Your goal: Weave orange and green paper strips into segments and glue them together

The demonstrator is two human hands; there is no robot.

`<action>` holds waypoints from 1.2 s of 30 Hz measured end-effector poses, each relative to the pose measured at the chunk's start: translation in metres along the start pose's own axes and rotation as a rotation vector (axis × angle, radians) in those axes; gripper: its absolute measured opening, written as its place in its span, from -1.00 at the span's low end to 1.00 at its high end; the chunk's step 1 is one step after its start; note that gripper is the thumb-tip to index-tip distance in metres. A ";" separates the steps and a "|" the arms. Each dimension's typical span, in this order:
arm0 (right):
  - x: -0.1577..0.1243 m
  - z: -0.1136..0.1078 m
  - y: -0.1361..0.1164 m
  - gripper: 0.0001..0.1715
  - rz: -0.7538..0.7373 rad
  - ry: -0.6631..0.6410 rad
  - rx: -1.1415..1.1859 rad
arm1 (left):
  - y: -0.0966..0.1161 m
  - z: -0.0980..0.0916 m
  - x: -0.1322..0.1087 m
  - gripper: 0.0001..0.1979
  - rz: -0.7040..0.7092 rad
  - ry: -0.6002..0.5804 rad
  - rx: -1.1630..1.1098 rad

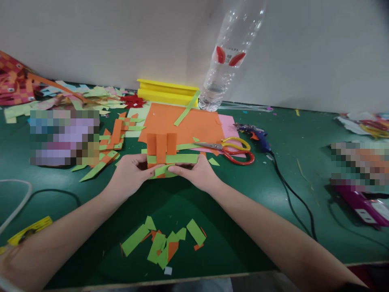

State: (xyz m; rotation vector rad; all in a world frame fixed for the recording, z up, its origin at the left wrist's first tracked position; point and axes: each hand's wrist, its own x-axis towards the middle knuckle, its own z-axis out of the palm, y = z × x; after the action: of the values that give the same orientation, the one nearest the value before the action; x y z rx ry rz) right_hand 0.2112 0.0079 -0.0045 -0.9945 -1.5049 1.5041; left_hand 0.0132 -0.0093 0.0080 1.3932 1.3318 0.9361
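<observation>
Between my two hands is a woven paper piece [161, 148] of orange and light green strips, with orange strips standing up at its back. My left hand [129, 172] pinches its left end, thumb in front. With thumb and fingers closed, my right hand [199, 172] grips the right side, where a green strip reaches its fingers. Just behind lie scissors [223, 148] with one yellow and one red handle, blades pointing left. Orange paper sheets [182, 121] spread beyond the hands. Left of them rest more woven orange and green pieces [117, 132].
Green and orange paper scraps [161, 243] lie near the table's front edge. A tilted plastic bottle [223, 61] leans against the wall beside a yellow folded strip [167, 93]. A glue gun [255, 136] trails its cord right; a purple power strip [358, 202] sits far right.
</observation>
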 end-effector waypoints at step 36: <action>-0.001 0.003 -0.003 -0.83 -0.073 0.006 -0.073 | 0.000 0.004 -0.004 -0.62 0.035 -0.048 0.118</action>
State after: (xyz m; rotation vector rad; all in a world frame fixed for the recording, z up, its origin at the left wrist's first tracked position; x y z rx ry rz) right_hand 0.2092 0.0057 -0.0017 -0.9749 -1.5846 1.4032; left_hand 0.0166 -0.0140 0.0069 1.5242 1.3492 0.8534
